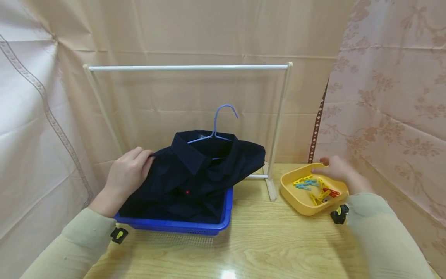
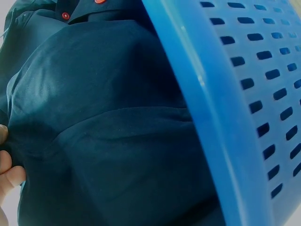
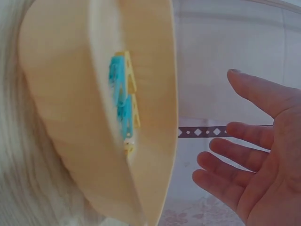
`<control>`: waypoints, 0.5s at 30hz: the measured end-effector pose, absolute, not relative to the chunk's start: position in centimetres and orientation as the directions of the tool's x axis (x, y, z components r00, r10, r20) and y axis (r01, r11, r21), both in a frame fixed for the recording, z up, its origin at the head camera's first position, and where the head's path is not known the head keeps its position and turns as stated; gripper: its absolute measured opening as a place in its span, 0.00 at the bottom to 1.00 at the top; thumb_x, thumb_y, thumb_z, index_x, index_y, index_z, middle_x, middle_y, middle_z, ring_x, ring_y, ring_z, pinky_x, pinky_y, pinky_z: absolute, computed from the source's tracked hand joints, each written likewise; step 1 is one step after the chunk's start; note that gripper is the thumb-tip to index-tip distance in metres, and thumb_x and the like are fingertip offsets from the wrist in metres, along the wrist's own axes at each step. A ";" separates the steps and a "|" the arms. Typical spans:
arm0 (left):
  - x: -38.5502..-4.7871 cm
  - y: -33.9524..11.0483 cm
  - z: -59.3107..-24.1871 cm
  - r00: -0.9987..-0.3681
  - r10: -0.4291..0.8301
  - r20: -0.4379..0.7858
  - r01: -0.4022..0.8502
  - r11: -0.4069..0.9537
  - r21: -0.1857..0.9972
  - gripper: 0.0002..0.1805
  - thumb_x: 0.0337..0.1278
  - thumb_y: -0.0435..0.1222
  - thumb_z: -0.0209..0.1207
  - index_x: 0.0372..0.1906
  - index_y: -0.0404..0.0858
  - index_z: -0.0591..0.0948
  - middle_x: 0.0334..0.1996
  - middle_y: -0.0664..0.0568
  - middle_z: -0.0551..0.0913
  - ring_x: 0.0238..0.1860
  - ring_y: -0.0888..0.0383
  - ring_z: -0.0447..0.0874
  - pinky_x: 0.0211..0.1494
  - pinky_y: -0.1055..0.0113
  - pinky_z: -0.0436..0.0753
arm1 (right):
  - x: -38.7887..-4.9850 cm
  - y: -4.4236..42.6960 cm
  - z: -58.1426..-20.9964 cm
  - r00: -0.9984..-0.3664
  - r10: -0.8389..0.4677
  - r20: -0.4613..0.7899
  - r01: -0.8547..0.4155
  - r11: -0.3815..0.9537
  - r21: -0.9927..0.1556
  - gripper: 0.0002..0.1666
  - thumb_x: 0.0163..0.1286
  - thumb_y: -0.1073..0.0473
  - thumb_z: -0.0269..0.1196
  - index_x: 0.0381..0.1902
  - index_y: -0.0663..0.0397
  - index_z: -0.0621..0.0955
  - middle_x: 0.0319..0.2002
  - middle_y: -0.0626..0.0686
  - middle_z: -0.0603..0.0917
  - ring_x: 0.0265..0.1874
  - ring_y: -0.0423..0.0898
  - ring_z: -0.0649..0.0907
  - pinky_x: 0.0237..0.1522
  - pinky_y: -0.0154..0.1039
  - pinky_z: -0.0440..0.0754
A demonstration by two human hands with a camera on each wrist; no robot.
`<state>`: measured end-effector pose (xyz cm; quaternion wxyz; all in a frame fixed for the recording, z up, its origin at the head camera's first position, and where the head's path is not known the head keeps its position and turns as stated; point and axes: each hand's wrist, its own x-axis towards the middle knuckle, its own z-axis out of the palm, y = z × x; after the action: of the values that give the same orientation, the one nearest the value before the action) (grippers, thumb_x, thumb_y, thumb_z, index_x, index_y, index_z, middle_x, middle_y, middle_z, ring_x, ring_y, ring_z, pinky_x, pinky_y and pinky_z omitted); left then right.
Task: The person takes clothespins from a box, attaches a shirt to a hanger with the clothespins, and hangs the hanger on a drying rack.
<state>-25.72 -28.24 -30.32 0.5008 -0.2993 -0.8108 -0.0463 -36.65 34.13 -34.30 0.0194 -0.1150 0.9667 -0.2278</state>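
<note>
A dark navy shirt with red buttons lies bunched in a blue basket, a blue hanger inside its collar. My left hand pinches the shirt at its left shoulder; the left wrist view shows those fingertips at the cloth's edge. Over the far right side of a yellow tray hovers my right hand, blurred. In the right wrist view that hand has its fingers spread and holds nothing. Yellow, blue and red clothespins lie in the tray.
Behind the basket stands a rack with a white top bar and cream side posts. Its right foot rests on the wooden table between basket and tray. Beige curtains hang behind, and patterned cloth on the right.
</note>
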 end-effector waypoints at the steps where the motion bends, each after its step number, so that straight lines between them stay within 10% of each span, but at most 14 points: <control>1: -25.7 -28.2 -30.3 -0.320 0.438 0.840 0.532 0.817 -0.223 0.11 0.53 0.24 0.69 0.41 0.27 0.82 0.30 0.40 0.80 0.27 0.42 0.81 0.32 0.47 0.85 | -36.7 34.2 -34.5 -0.971 -0.238 0.018 -0.221 0.870 -0.441 0.50 0.70 0.40 0.66 0.66 0.82 0.66 0.62 0.82 0.69 0.59 0.79 0.71 0.59 0.72 0.70; 15: -25.9 -28.3 -30.7 -0.338 0.427 0.839 0.529 0.823 -0.206 0.11 0.53 0.24 0.69 0.42 0.28 0.82 0.31 0.40 0.81 0.28 0.42 0.82 0.32 0.48 0.85 | -35.7 34.4 -37.0 -0.968 -0.249 -0.023 -0.228 0.915 -0.332 0.49 0.65 0.40 0.70 0.59 0.83 0.72 0.53 0.78 0.78 0.53 0.73 0.79 0.53 0.66 0.79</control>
<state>-25.94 -28.29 -30.72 0.4954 -0.2929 -0.8162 -0.0513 -35.68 34.42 -37.05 0.0327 -0.1219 0.9781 -0.1658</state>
